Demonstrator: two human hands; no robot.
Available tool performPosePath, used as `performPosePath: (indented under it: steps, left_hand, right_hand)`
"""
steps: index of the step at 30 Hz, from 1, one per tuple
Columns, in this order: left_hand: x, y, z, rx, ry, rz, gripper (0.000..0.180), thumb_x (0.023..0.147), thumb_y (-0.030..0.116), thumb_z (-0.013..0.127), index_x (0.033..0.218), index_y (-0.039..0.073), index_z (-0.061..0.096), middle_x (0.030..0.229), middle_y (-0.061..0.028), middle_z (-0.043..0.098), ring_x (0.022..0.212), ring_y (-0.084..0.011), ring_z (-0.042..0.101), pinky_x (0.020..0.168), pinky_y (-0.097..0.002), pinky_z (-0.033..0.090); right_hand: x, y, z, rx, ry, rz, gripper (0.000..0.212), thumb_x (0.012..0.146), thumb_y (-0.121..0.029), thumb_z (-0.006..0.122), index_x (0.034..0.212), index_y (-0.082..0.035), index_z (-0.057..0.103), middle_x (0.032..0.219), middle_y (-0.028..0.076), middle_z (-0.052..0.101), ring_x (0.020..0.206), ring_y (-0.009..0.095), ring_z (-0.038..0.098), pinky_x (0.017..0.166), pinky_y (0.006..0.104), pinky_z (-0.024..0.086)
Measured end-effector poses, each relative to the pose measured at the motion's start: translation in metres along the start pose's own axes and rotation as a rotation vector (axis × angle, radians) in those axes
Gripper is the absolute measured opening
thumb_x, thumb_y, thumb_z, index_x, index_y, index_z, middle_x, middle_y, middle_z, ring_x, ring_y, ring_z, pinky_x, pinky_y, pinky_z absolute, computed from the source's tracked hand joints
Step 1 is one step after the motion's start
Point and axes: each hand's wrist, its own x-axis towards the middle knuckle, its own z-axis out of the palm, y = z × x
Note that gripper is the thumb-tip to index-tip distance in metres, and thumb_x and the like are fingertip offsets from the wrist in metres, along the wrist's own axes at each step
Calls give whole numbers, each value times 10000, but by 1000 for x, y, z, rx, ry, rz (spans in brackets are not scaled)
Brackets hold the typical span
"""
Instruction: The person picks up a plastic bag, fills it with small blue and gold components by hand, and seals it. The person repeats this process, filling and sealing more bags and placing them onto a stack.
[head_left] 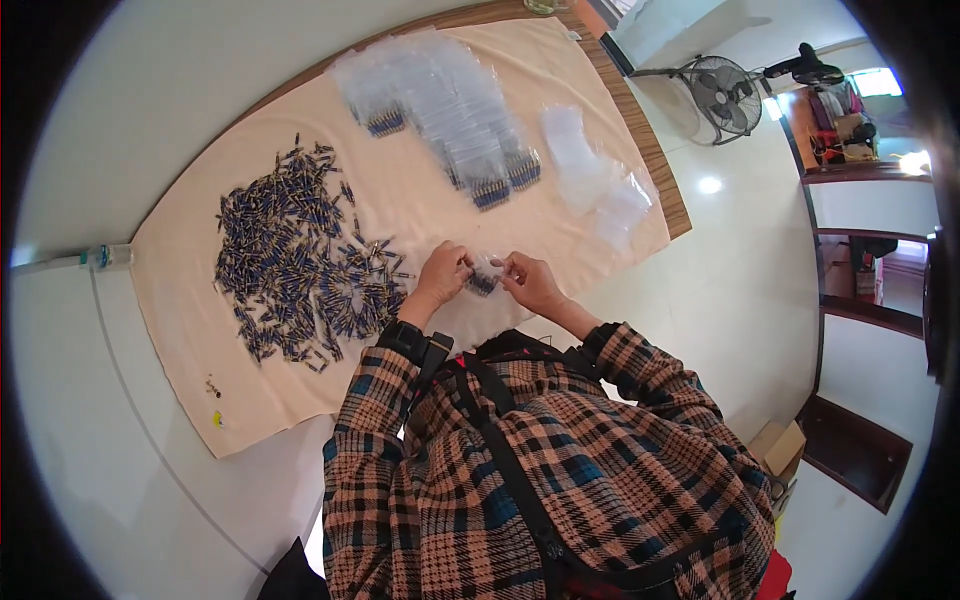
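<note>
Between my hands is a small clear plastic bag (489, 264) with several slim dark pieces (481, 286) gathered in its lower part. The fingers of my left hand (444, 272) pinch the bag's left side. On the other side, my right hand (534, 284) grips its upper right edge with thumb and fingers. Left of my left hand spreads a large loose heap of slim blue-and-gold, plug-like pieces (290, 255). Their exact kind is too small to tell.
Beyond my hands lie overlapping filled clear bags (440, 100), with blue-and-gold pieces at their ends. Flat translucent bags (595, 180) lie at the right on the peach cloth (400, 185). A wooden table edge (650, 150) borders it. A black fan (722, 98) stands beyond.
</note>
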Motion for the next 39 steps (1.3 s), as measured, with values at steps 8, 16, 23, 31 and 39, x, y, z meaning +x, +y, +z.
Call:
performPosePath:
  steps: [8, 16, 23, 31, 39]
  left_hand:
    - [-18, -27, 2, -577, -60, -129, 152, 799, 71, 594, 899, 2, 503, 872, -86, 562, 759, -222, 582, 641, -358, 494]
    - [-59, 48, -48, -1428, -110, -277, 302, 863, 70, 524, 1151, -20, 507, 1071, -83, 593, 873, -192, 614, 760, -354, 552]
    - [-92, 61, -83, -1126, 160, -215, 292, 860, 76, 544, 1123, -49, 546, 1143, -109, 567, 929, -189, 608, 730, -340, 559]
    - [-105, 48, -91, -1131, 235, -247, 237, 861, 43, 529, 1076, -44, 576, 997, -80, 606, 843, -163, 613, 700, -326, 566]
    - [-33, -2, -112, -993, 305, -242, 302, 850, 49, 547, 1145, -18, 534, 974, -60, 607, 823, -124, 591, 672, -277, 543]
  right_hand:
    - [26, -22, 4, 382, -122, 12, 102, 798, -12, 539, 859, -11, 457, 681, 60, 557, 769, 175, 655, 575, 251, 499]
    - [78, -101, -8, 4, -450, -72, 137, 807, -13, 542, 851, -22, 413, 760, 61, 586, 759, 157, 640, 580, 255, 506]
    - [90, -170, 27, 98, -467, -197, 342, 778, -27, 555, 1104, 16, 458, 759, 106, 631, 718, 139, 639, 574, 253, 493]
    - [85, -143, 56, 42, -333, -226, 224, 755, -103, 662, 948, 10, 651, 690, 109, 654, 624, 116, 597, 553, 244, 456]
    - [150, -157, 40, -60, -390, -113, 126, 788, -101, 633, 813, 17, 668, 643, 51, 636, 595, 98, 609, 500, 230, 457]
